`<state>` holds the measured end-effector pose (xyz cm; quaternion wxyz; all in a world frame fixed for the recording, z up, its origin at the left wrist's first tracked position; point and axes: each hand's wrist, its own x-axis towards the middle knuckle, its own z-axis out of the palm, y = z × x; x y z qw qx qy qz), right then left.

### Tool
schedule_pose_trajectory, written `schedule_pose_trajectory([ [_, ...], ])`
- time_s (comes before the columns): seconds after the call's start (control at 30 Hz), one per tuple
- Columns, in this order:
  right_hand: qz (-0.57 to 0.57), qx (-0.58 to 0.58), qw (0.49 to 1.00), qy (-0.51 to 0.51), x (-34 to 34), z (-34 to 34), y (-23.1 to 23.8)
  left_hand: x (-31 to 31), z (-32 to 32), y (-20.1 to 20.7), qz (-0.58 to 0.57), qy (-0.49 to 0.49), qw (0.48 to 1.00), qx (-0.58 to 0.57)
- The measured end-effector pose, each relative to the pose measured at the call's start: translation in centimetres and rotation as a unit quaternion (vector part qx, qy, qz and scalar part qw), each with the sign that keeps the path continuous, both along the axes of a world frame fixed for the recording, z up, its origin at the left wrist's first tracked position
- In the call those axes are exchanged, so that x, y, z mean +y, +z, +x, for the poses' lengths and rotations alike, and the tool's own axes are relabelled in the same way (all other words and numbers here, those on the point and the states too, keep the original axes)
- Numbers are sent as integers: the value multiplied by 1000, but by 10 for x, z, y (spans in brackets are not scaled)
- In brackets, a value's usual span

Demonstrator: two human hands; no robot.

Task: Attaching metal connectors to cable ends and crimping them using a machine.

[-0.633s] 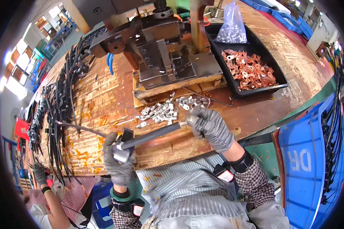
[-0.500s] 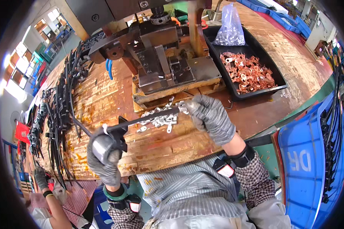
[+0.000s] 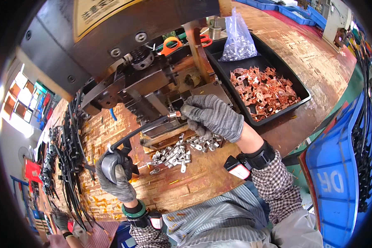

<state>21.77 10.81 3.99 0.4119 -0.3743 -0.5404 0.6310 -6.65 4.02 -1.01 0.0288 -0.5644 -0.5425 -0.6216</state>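
The big dark press machine (image 3: pixel 153 78) sits at the back of the wooden counter (image 3: pixel 194 182). The right hand (image 3: pixel 213 115), in a gray glove, is curled tight around the end of a black cable (image 3: pixel 140 131), right at the front of the press. A small metal lug (image 3: pixel 174 114) sits on that cable end, touching the fingertips. The left hand (image 3: pixel 115 175), also gloved, is closed around the other end of the cable, in front of the press and to its left. A pile of silver lugs (image 3: pixel 175 152) lies loose on the counter just in front of the press. To the right of the press is a black tray (image 3: pixel 304 93). It holds many copper lugs (image 3: pixel 262 91) and a clear bag (image 3: pixel 237 39) of silver lugs. A heap of black cables (image 3: pixel 68 165) lies left of the press.
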Motion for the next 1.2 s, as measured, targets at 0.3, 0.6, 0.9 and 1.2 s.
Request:
schedule_pose_trajectory([
  [0.3,31,-27,999,19,12,0,3,-6,-1,-1,110,32,976,185],
  [0.6,-13,28,999,37,11,7,4,-24,18,9,142,9,960,243],
  [0.9,2,15,999,32,7,13,4,-31,16,16,106,4,948,300],
  [1.2,-4,-26,1000,14,14,-3,4,-8,11,3,27,41,997,62],
])
